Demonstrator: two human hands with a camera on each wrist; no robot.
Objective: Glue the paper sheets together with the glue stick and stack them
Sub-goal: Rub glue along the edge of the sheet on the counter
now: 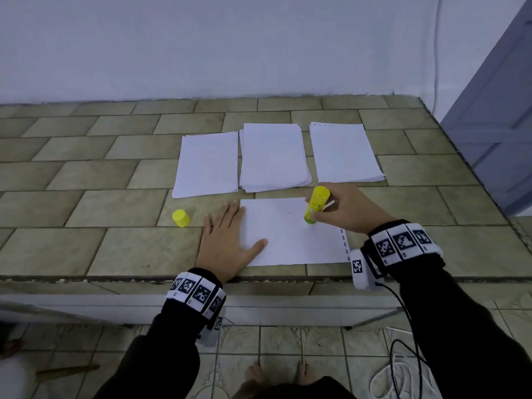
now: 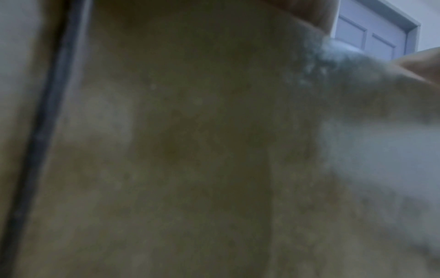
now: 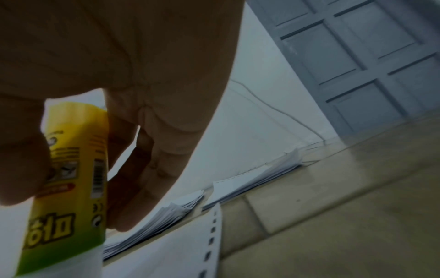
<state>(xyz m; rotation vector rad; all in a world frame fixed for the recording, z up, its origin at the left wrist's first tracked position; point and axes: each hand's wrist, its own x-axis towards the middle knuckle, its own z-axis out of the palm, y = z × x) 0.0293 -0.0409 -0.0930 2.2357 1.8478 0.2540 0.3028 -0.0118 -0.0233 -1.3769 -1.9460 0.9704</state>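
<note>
A single white sheet [image 1: 290, 237] lies near the front edge of the tiled table, its punched strip [image 3: 212, 237] on the right. My left hand [image 1: 227, 234] lies flat with straight fingers on the sheet's left edge. My right hand [image 1: 342, 208] grips the yellow-green glue stick [image 1: 316, 204], tilted with its lower end down on the sheet's upper right part. In the right wrist view the glue stick [image 3: 69, 188] sits between thumb and fingers. Its yellow cap [image 1: 181, 218] stands on the table left of my left hand. The left wrist view is blurred.
Three piles of white paper lie side by side behind the sheet: left pile [image 1: 207, 164], middle pile [image 1: 273, 156], right pile [image 1: 344, 152]. The table's front edge [image 1: 144, 279] runs just below my wrists. A blue door [image 1: 495, 116] stands at right, past the table's corner.
</note>
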